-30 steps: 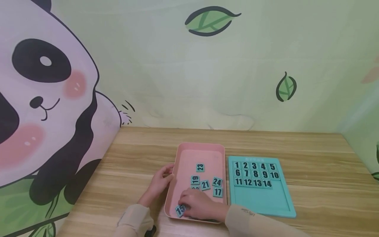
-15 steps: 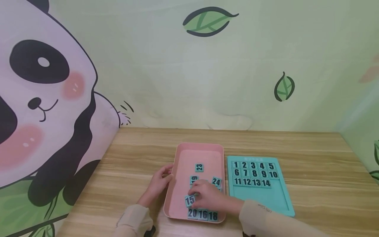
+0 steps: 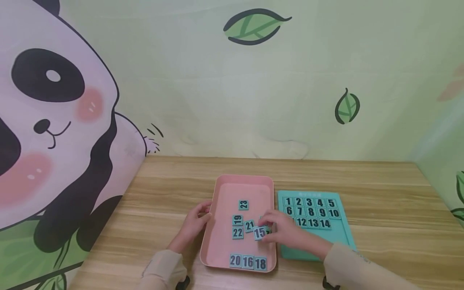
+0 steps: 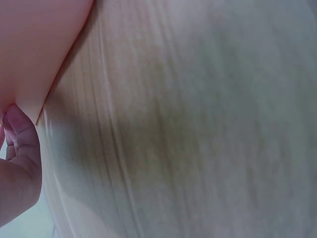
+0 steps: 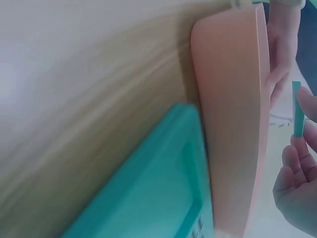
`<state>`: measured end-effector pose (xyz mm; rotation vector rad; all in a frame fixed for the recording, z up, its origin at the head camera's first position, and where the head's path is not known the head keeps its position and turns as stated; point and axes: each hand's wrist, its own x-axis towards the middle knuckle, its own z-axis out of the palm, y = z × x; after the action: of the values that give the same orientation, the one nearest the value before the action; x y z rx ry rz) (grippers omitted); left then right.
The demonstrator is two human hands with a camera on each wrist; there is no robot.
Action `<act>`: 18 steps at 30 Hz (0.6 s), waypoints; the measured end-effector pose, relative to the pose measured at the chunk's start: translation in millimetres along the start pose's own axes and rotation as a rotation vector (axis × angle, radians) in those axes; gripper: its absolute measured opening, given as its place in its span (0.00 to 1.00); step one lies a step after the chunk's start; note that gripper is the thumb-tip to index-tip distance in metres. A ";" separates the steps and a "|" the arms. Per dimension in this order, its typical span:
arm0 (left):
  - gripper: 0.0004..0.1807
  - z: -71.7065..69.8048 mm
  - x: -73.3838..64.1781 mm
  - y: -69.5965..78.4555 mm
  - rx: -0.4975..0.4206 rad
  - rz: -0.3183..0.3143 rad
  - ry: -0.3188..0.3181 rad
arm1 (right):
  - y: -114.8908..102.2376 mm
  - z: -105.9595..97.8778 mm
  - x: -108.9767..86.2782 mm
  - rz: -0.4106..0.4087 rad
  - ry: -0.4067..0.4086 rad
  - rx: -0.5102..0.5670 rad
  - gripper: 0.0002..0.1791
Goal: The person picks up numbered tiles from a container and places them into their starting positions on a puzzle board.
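Note:
My right hand (image 3: 286, 231) pinches a teal number tile marked 15 (image 3: 259, 233) between thumb and fingers, over the right side of the pink tray (image 3: 224, 249). In the right wrist view, that tile (image 5: 298, 109) is seen edge-on, above the tray's rim. My left hand (image 3: 195, 221) touches the outside of the tray's left wall; its thumb (image 4: 20, 121) lies against the wall in the left wrist view. Inside the tray lie tiles 23 (image 3: 243, 205), 19 (image 3: 237, 220), 22 (image 3: 237, 233) and 21 (image 3: 249, 226). Others are partly hidden behind the right hand.
Tiles 20 (image 3: 235, 261), 16 (image 3: 248, 262) and 18 (image 3: 260, 264) form a row at the tray's near end. Right of the tray lies a teal board (image 3: 338, 235) with tiles 1 to 14 in rows, partly covered by my right hand. Both stand on a wooden table (image 3: 174, 177).
My right hand has lifted tile 15 from the tray's near left corner and carried it right and away from me, uncovering the 20, 16, 18 row. The left hand has stayed put.

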<state>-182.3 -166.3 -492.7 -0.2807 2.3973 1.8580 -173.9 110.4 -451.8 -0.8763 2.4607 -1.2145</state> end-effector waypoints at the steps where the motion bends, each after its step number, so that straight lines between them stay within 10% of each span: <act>1: 0.20 0.0 -0.2 0.3 0.000 -0.001 0.000 | 1.7 -3.9 -2.3 0.003 0.002 -0.010 0.15; 18: 0.20 0.1 2.1 -0.7 0.006 -0.014 0.003 | 50.0 -66.5 -47.6 0.086 0.060 -0.174 0.16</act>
<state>-184.2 -166.5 -493.8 -0.2994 2.3961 1.8461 -188.2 205.2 -451.7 -0.7782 2.6543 -1.0251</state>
